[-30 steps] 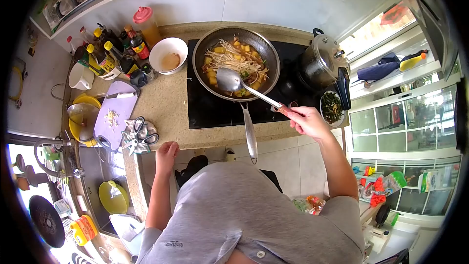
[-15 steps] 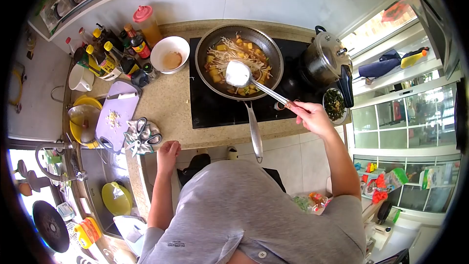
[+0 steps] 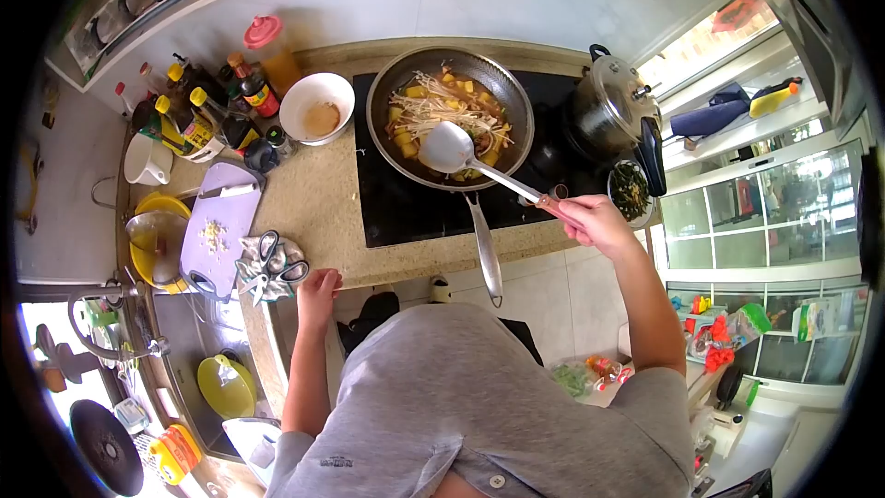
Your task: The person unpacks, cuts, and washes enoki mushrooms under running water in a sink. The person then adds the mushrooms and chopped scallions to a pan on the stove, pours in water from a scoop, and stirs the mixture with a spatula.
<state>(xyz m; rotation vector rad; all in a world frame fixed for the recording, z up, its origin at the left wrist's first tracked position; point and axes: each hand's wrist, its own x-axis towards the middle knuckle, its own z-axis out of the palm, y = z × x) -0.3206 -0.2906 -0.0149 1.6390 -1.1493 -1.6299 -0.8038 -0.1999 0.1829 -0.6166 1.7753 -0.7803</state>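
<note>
My right hand (image 3: 599,223) is closed around the handle of a metal spatula (image 3: 448,148). The spatula's broad head rests on or just above the food at the near side of the frying pan (image 3: 517,140). In the pan lie long pale enoki mushrooms (image 3: 442,112) and yellow cubes in brown sauce. The pan's handle (image 3: 485,254) points towards me and nothing grips it. My left hand (image 3: 318,298) hangs at the counter's edge with fingers curled in; whether anything is in them is hidden. Beside it, scissors (image 3: 270,266) lie on a crumpled cloth (image 3: 255,256).
The pan sits on a black cooktop (image 3: 392,212), with a pressure cooker (image 3: 619,92) and a dish of dark greens (image 3: 630,192) to the right. Leftward are a white bowl (image 3: 317,134), sauce bottles (image 3: 258,94), a purple cutting board (image 3: 230,212) with a knife (image 3: 230,191), and the sink.
The spatula's head has turned, its bright glare fading to grey, and shifted slightly left and down. My right hand has moved a little with it. My left hand is nearly unmoved.
</note>
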